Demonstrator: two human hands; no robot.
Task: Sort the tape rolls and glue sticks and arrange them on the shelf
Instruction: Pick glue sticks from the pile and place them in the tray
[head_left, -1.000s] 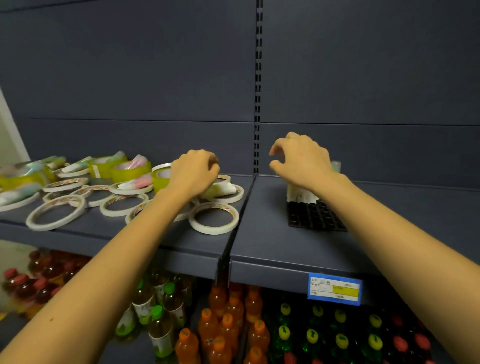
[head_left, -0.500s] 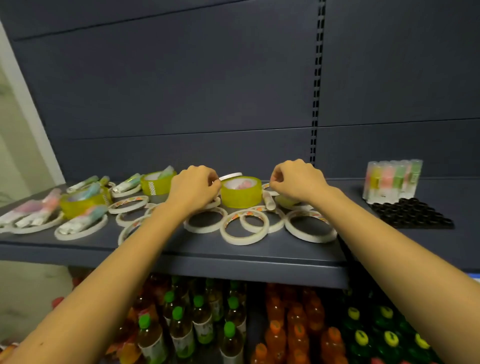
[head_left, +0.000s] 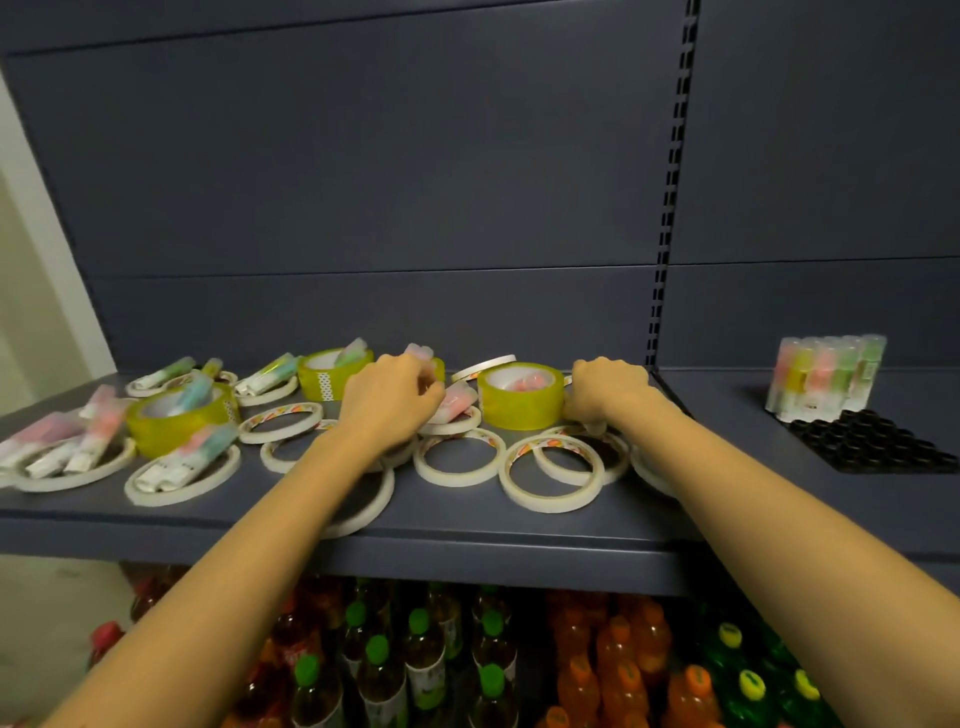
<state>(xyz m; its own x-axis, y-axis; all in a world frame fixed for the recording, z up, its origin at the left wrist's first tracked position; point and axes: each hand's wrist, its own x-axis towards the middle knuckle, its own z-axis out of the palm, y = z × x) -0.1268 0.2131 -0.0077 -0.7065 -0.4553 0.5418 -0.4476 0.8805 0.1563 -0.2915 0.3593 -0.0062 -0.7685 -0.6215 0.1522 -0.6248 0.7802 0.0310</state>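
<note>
Glue sticks (head_left: 176, 457) lie mixed among tape rolls (head_left: 519, 410), so we pick them out. Left hand's (head_left: 387, 410) fingers pinch one; right hand's (head_left: 608, 389) fingers curl, grasp hidden.

Left hand (head_left: 389, 400): fingertips curled out of sight, can't tell if they pinch the pink glue stick (head_left: 457, 402) at its 3 o'clock. Right hand (head_left: 610, 392): fingertips hidden behind knuckles, next to the yellow tape roll (head_left: 522, 397). Forearms cover parts of the white tape rings (head_left: 363, 512). Loose glue sticks (head_left: 47, 441) at frame 9 o'clock are blurred and cropped. Bottles (head_left: 467, 665) at 6 o'clock are cut off, labels unreadable.
</note>
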